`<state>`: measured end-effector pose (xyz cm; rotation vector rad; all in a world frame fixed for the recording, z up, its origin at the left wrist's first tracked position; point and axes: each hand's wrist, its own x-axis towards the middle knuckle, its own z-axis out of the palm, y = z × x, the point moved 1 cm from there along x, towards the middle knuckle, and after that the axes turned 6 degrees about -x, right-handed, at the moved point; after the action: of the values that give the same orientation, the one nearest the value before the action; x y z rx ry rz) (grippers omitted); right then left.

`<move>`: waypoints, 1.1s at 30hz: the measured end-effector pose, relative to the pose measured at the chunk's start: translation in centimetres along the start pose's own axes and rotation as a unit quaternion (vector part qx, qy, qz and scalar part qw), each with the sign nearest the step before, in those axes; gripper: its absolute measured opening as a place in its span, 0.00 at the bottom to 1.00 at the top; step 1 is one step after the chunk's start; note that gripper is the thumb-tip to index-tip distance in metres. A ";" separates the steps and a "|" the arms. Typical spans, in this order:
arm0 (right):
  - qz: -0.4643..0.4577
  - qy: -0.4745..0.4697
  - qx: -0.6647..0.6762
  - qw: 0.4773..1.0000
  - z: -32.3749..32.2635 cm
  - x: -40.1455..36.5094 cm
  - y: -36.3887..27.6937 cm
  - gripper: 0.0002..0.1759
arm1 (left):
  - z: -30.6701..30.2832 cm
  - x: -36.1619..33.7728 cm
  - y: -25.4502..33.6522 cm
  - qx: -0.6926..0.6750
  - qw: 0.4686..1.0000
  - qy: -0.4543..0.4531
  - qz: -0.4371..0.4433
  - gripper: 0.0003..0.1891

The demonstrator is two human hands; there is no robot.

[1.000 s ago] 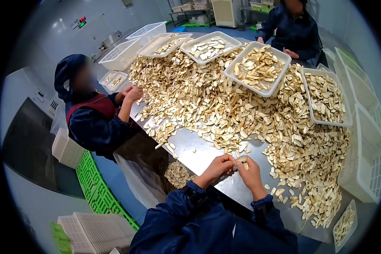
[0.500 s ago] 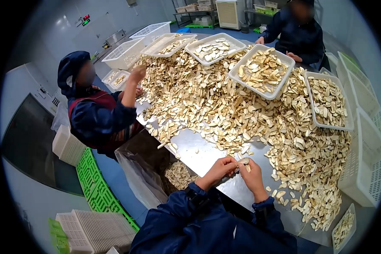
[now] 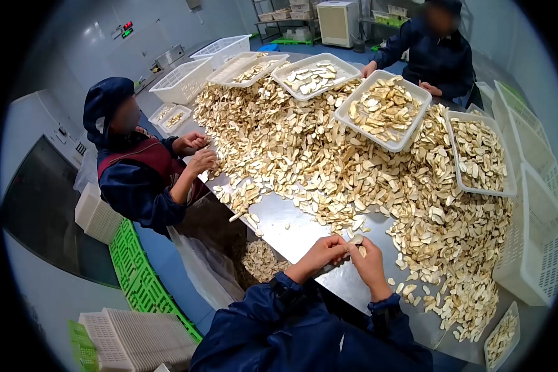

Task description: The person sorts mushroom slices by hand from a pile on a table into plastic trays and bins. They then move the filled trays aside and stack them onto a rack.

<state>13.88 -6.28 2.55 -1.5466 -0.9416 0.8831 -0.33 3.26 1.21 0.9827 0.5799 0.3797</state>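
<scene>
The left hand (image 3: 327,254) and right hand (image 3: 369,265) meet over the near edge of the shiny metal desk (image 3: 283,224). Between their fingertips is a small, pale, curved slice (image 3: 356,240), mostly covered by the fingers. The right hand's grip is closed on it, thumb against fingers. The left hand's fingertips are drawn in against its edge; whether they close on it I cannot tell. Something dark lies under the left palm, too shadowed to make out.

Beyond the hands, a broad heap of cream and tan dried slices (image 3: 304,155) hides much of the desk. A white rectangular plastic tray of slices (image 3: 409,139) rests on the heap, its underside out of sight. At the right, a tall white perforated plastic crate (image 3: 518,248) is cut off by the black lens border. Left of the forearms, a clear, crumpled plastic bag (image 3: 206,270) stands beside loose slices (image 3: 261,260) below the desk edge.

One person (image 3: 144,170) works at the left, lower body partly hidden; another (image 3: 437,56) is at the far side. A wall display (image 3: 127,30) glows red and green, its characters too small to read.
</scene>
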 end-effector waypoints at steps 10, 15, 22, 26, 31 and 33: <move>0.053 0.032 0.052 0.997 -0.7 0.5 0.4 0.09 | -3.2 5.9 20.0 0.214 0.966 0.086 0.121 0.19; 0.054 0.043 0.059 0.996 -1.2 0.7 0.7 0.10 | -2.2 7.9 24.4 0.009 0.951 0.162 0.265 0.23; 0.053 0.033 0.065 0.996 -0.8 0.3 1.2 0.10 | -6.1 5.9 11.5 0.057 0.986 0.136 0.078 0.08; 0.056 0.032 0.040 0.997 -0.6 0.5 1.3 0.10 | -7.9 7.4 14.6 0.115 0.980 0.135 0.092 0.08; 0.050 0.043 0.015 0.998 -0.7 0.8 1.7 0.10 | -10.4 15.7 20.6 0.345 0.876 0.215 0.258 0.11; 0.071 0.040 0.021 0.996 -0.9 0.8 1.3 0.10 | -11.1 18.7 22.4 0.498 0.740 0.290 0.347 0.15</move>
<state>15.18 -6.08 1.36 -1.6154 -0.7592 0.9280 6.64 32.22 10.43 2.1785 1.0119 1.1416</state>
